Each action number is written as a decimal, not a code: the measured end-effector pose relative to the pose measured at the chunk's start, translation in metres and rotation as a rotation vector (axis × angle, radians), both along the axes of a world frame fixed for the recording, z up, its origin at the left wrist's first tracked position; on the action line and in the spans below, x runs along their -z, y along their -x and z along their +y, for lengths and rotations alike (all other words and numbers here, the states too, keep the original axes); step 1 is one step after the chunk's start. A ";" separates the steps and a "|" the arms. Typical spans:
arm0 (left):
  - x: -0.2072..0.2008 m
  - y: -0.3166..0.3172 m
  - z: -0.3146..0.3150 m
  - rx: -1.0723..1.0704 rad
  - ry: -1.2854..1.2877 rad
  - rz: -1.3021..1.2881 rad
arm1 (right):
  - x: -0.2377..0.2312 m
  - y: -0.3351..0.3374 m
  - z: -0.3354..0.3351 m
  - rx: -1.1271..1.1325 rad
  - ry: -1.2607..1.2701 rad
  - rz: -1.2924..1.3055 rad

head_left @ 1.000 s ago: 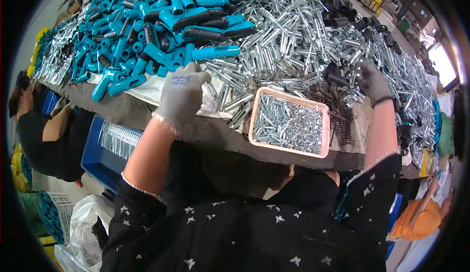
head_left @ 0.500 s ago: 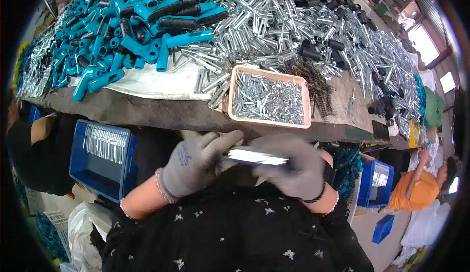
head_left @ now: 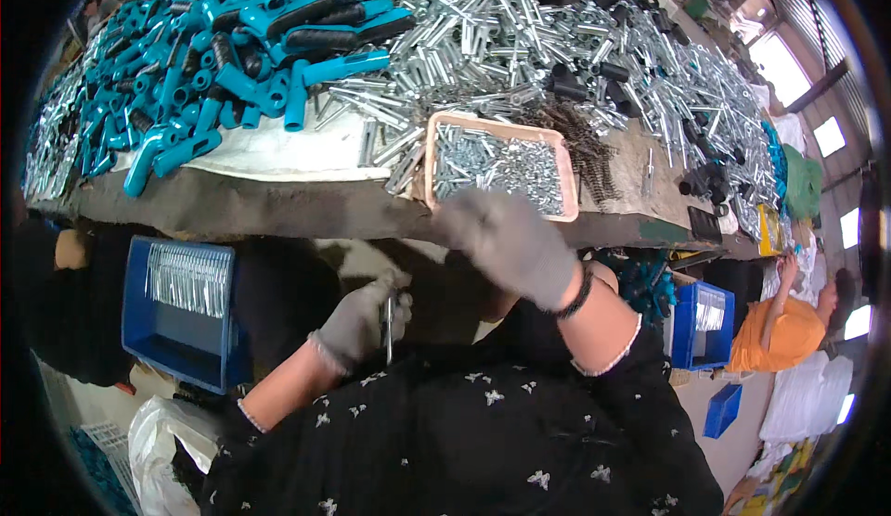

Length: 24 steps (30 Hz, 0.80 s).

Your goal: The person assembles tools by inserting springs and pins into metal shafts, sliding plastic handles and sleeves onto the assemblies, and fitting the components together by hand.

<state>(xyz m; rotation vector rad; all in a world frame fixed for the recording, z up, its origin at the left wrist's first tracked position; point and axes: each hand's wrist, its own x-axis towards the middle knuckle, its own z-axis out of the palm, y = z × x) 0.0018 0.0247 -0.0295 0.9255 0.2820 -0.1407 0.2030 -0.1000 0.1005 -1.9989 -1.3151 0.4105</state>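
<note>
My left hand [head_left: 360, 324], in a grey glove, is closed around a shiny metal tube [head_left: 389, 328] that points down toward my lap. My gloved right hand [head_left: 513, 245] reaches over the near edge of a pale pink tray [head_left: 568, 177]. Motion smears its fingers, so what they do is unclear. Small silver pins [head_left: 458, 161] lie in the left part of the tray. Short shiny metal pieces [head_left: 531, 173] fill the right part, partly hidden by my right hand.
Teal tool housings [head_left: 246, 84] pile up at the back left of the table, silver tubes [head_left: 492, 43] in the middle. Dark springs [head_left: 587, 149] lie right of the tray. Blue bins [head_left: 176, 330] with metal parts stand left and right. A person in orange [head_left: 778, 330] works at the right.
My hands have come apart. The left drew back toward my lap with the metal tube, now turned upright; the right moved forward to the tray. The view shifted slightly.
</note>
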 end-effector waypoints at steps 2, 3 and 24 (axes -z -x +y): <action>0.068 0.006 -0.007 -0.395 0.672 0.285 | -0.009 -0.026 0.036 0.064 -0.248 -0.174; 0.063 0.003 -0.007 -0.395 0.673 0.281 | -0.009 -0.035 0.053 0.108 -0.274 -0.208; -0.037 0.024 0.024 -0.501 -0.153 0.066 | 0.003 -0.053 -0.031 0.349 -0.364 0.752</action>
